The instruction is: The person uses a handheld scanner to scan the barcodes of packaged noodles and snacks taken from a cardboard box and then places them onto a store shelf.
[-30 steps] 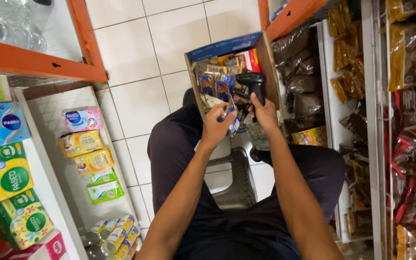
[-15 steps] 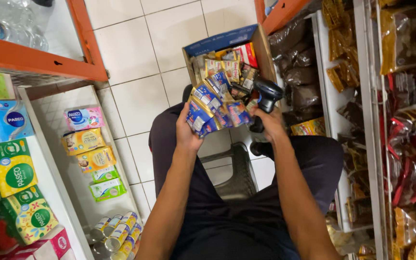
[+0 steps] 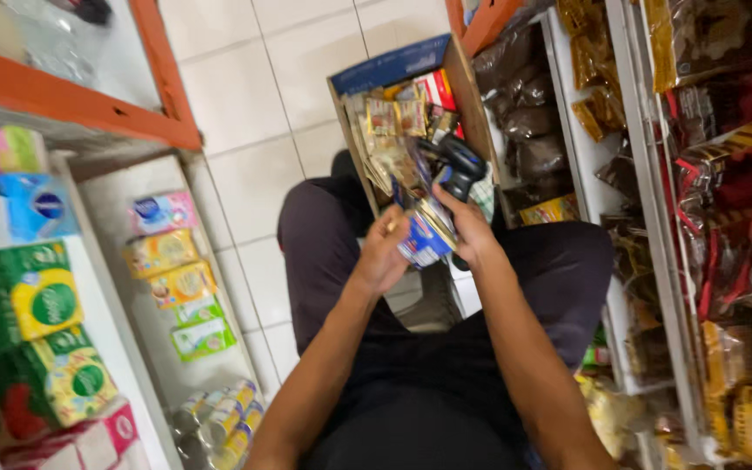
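The left hand (image 3: 382, 258) and right hand (image 3: 470, 233) both close their fingers on a bundle of small blue sachets (image 3: 426, 240), held above the lap just before the open cardboard box (image 3: 398, 68); the right also grips a black handheld scanner (image 3: 456, 165); the packets look light, limp and slippery, best pinched by their edges; shelves (image 3: 607, 174) crowd both sides, leaving the tiled floor (image 3: 245, 157) as open room.

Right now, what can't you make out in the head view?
- Sachets: motion blur, partly covered by the left hand and right hand.
- Scanner: handle hidden by the right hand.
- Box: bottom buried under packets.
- Stool: mostly behind the legs and arms.
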